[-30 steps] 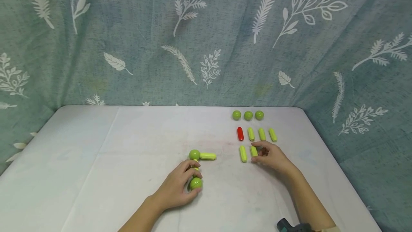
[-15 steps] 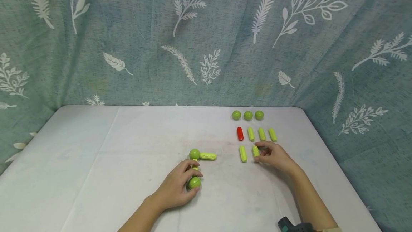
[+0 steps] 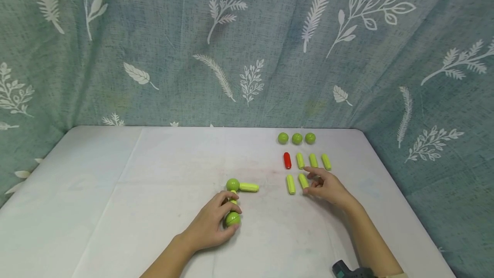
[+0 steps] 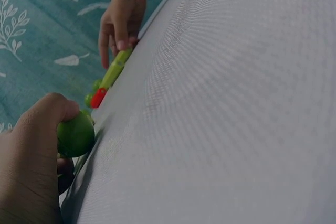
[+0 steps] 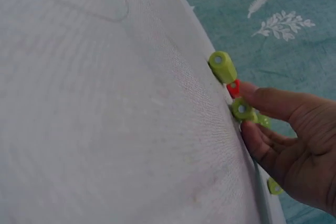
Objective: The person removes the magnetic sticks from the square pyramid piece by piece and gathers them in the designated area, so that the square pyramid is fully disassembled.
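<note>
On the white-covered table, my left hand (image 3: 208,224) curls round a green ball (image 3: 232,219), its thumb and fingers touching it. A yellow-green magnetic rod (image 3: 233,201), partly hidden under the fingers, runs from this ball to a second green ball (image 3: 233,185). Another yellow-green rod (image 3: 248,187) sticks out rightward from that ball. To the right, my right hand (image 3: 329,188) pinches a yellow-green magnetic rod (image 3: 303,181) between thumb and fingers; the right wrist view shows its round grey end (image 5: 242,109). A matching rod (image 3: 291,184) lies just left of it.
Three green balls (image 3: 296,139) line up near the table's back edge. Below them lies a row with a red rod (image 3: 287,161) and three yellow-green rods (image 3: 326,162). A patterned teal cloth (image 3: 173,76) hangs behind the table and along its sides.
My right hand shifts the pinched rod slightly right, then back left, and the rod now tilts more. My left hand draws the near ball slightly left.
</note>
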Demonstrator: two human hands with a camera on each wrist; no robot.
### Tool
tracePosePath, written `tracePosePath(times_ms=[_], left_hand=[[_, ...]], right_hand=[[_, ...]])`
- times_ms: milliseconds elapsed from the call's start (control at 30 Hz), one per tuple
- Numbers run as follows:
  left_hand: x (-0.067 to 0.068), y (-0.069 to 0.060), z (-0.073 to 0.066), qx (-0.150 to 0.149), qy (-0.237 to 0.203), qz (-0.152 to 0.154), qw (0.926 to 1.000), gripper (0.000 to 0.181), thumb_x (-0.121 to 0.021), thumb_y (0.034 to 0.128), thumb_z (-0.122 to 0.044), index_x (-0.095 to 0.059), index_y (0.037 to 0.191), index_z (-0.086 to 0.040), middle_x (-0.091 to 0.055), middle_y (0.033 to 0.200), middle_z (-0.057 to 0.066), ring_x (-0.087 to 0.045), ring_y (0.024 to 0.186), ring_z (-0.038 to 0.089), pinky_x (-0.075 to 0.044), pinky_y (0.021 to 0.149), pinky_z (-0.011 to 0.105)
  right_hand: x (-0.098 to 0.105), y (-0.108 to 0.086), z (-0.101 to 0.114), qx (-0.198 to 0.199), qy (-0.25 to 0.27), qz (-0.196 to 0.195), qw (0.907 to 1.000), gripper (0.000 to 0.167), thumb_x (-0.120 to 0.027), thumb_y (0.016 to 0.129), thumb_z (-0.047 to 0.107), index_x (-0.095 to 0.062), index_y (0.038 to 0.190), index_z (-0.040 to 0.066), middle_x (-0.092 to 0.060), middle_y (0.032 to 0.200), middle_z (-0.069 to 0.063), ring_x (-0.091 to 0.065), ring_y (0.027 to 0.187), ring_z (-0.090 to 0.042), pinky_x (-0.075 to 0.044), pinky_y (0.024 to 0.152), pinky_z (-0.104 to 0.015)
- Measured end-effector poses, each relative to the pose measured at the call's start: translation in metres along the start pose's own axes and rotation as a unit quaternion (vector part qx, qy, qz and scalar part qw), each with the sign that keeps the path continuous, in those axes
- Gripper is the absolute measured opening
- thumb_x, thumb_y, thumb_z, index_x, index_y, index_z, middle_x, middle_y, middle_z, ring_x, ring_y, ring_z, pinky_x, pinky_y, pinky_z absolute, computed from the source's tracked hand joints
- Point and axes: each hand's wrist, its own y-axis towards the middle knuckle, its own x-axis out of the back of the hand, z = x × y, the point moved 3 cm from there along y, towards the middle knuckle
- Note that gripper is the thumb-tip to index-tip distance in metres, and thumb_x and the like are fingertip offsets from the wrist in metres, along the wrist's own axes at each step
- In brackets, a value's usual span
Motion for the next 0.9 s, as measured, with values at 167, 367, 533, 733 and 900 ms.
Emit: tracePosePath(times_ms=[167,367,533,733,900], left_hand=[[-0.002,-0.001,0.002,-0.007,0.003,-0.003,1.0000,0.025,-0.071,0.0735,-0.020,-0.060,0.096,-0.020,-0.052,0.119,0.004,-0.051,0.107,0.015,-0.046,0.088,0.035],[-0.001,-0.001,0.001,-0.002,0.000,0.001,1.0000,0.026,-0.073,0.0735,-0.019,-0.060,0.096,-0.020,-0.052,0.119,0.004,-0.051,0.108,0.016,-0.046,0.088,0.036],[0.001,0.000,-0.001,0.001,0.001,0.004,1.0000,0.023,-0.071,0.0738,-0.020,-0.059,0.094,-0.021,-0.052,0.118,0.004,-0.052,0.106,0.015,-0.047,0.087,0.036],[0.002,0.001,-0.002,-0.002,0.017,-0.033,0.9993,0.011,-0.068,0.0769,-0.024,-0.059,0.082,-0.024,-0.059,0.109,-0.001,-0.054,0.091,0.010,-0.048,0.077,0.032],[0.004,0.001,-0.001,-0.011,-0.003,-0.076,0.9971,0.012,-0.071,0.0753,-0.016,-0.061,0.074,-0.022,-0.066,0.098,-0.005,-0.052,0.087,0.008,-0.046,0.073,0.024]], right_hand=[[-0.002,0.001,0.002,0.014,-0.002,0.017,0.9998,0.061,-0.083,0.071,0.012,-0.058,0.126,0.004,-0.055,0.094,-0.010,-0.048,0.076,-0.019,-0.045,0.061,-0.021],[-0.004,0.002,0.002,-0.026,0.005,-0.002,0.9996,0.059,-0.084,0.070,0.013,-0.056,0.121,0.002,-0.052,0.090,-0.008,-0.049,0.076,-0.017,-0.044,0.060,-0.021],[-0.003,0.000,0.003,-0.034,-0.009,-0.013,0.9993,0.064,-0.084,0.070,0.016,-0.054,0.125,0.003,-0.054,0.098,-0.010,-0.049,0.077,-0.017,-0.044,0.061,-0.022],[-0.001,-0.005,0.013,0.019,-0.039,-0.052,0.9977,0.059,-0.081,0.074,0.018,-0.057,0.127,0.007,-0.056,0.108,-0.011,-0.048,0.079,-0.019,-0.044,0.060,-0.023],[-0.016,-0.006,0.035,0.078,-0.012,-0.040,0.9961,0.046,-0.077,0.079,0.017,-0.061,0.121,0.005,-0.060,0.104,-0.010,-0.051,0.079,-0.019,-0.046,0.063,-0.022]])
